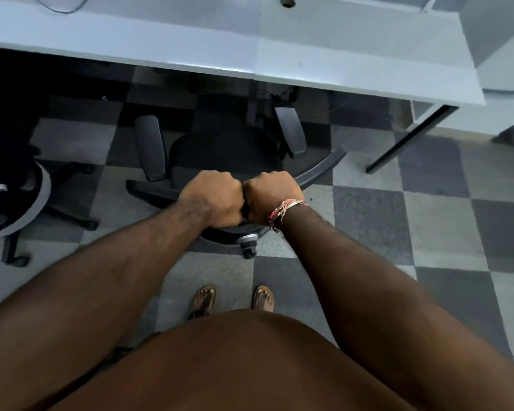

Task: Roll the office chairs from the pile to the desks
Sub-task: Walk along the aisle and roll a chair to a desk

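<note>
Checkered grey carpet tiles (368, 209) cover the office floor, seen from above by the head camera. Nearest the viewer, two sandalled feet (232, 301) stand side by side on the tiles. Just beyond them, the left hand (212, 198) and the right hand (269, 197) sit knuckle to knuckle, each with its fingers curled tight round the top edge of the backrest of a black office chair (220, 155); a threaded wristband (282, 210) circles the right wrist. One castor (248, 244) of the chair shows below the hands. The chair faces away from the person, its seat and two armrests (150, 146) reaching toward a white desk (190, 46), with the front of the seat in the shadow under the desk edge. A second chair (9, 197), black with a white frame, stands well to the left, also partly under the desk. A dark slanted desk leg (410, 137) comes down at the right, and a round cable hole (286, 2) marks the far side of the desktop.
</note>
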A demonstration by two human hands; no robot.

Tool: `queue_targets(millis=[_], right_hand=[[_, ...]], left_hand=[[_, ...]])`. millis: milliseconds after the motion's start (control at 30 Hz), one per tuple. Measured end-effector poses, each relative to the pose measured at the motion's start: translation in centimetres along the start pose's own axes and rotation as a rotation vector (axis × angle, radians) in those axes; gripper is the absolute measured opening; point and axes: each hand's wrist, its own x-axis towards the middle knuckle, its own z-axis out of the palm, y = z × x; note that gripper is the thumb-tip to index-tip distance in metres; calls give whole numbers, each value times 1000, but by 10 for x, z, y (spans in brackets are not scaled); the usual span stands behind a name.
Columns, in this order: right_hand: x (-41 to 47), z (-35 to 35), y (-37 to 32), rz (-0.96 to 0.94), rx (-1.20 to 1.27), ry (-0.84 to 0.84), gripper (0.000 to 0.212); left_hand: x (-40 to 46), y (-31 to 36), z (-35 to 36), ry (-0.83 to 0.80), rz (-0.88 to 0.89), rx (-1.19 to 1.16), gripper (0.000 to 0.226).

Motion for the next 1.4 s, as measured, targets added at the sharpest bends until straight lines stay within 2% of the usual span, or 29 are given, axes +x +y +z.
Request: queue_targets(millis=[433,667,1100,1400], right_hand=[[-42,4,-28,292,43,-36,24],[-80,12,-23,484,36,-68,22],[-165,30,23,885,105,-63,19],[-227,50,104,1094,127,-53,20]], left_hand=[[-6,7,-2,16,280,72,30],[6,38,-12,36,480,122,31],[64,145,-43,108,861,270,34],[122,253,-75,139,991,327,28]])
